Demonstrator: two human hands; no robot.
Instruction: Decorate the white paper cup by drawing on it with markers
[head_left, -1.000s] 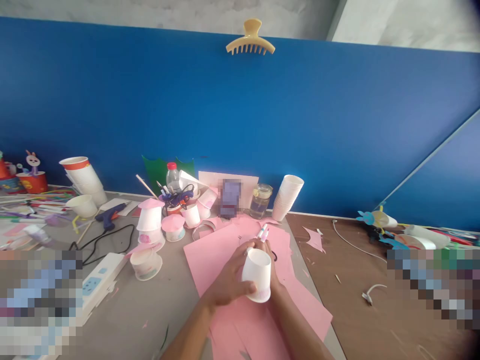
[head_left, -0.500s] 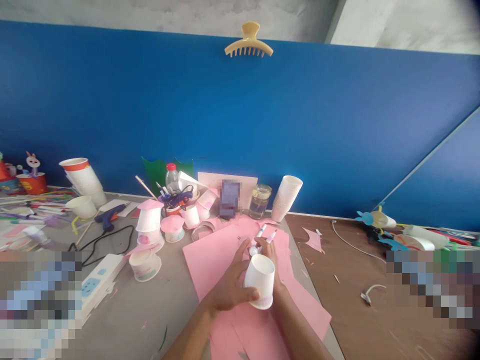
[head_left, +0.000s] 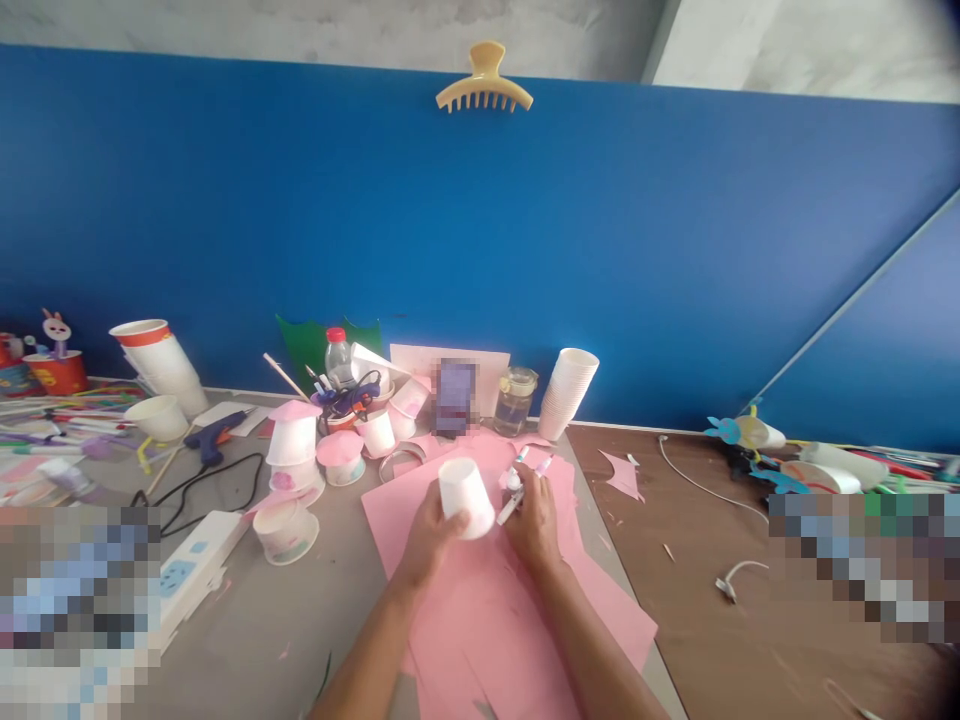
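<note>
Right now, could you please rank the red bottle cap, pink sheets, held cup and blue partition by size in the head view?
1. Blue partition
2. Pink sheets
3. Held white cup
4. Red bottle cap

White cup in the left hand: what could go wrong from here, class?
The tilted white cup could slip or dent, depending on the grip of the left hand on its side.
A white pen-like item at the right hand's fingertips might mark the pink paper if uncapped; I cannot tell.
The leaning cup stack could topple if bumped.
</note>
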